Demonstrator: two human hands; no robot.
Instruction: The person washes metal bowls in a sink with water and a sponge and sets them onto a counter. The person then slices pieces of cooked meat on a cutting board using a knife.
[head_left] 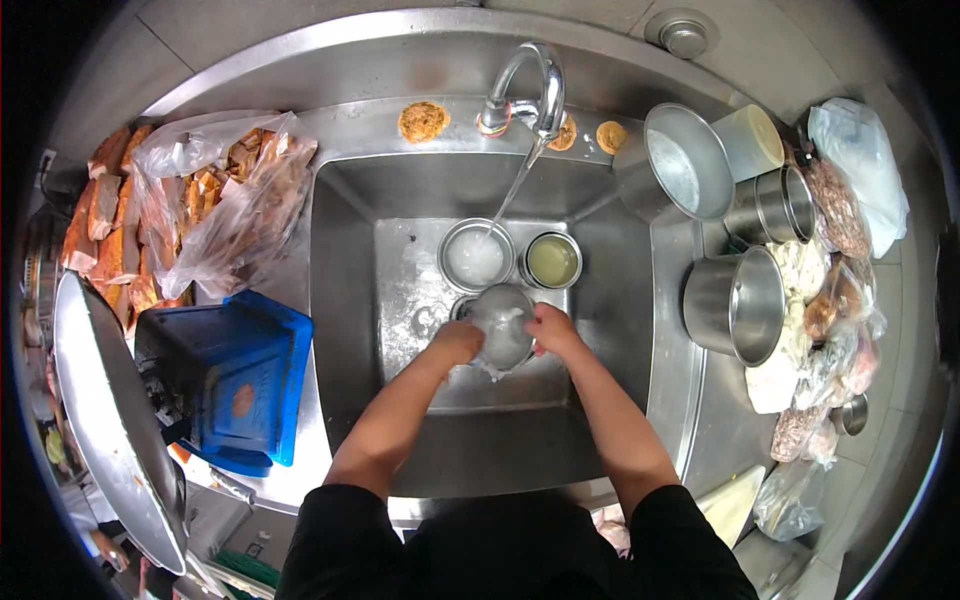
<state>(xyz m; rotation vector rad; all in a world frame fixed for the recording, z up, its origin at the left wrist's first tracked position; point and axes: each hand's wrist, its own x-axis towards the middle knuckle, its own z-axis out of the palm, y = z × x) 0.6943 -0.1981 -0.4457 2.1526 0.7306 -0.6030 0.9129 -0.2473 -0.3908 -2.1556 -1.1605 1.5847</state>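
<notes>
Low in the sink (480,450), my left hand (458,342) and my right hand (553,328) grip opposite sides of a round metal container (503,322). It looks tilted, and whitish water shows at its lower edge. Fingers of both hands are closed at its sides and partly hidden. Just beyond, a metal bowl (474,258) stands under the stream from the running faucet (540,100). Beside it is a metal container (552,262) with yellowish liquid inside.
On the left counter lie wood pieces (105,225) and a clear plastic bag (235,215), near a blue crate (270,400) and a large pan lid (120,420). Metal pots (735,305) and filled plastic bags (860,180) crowd the right. Brown scrubbers (424,122) sit by the faucet.
</notes>
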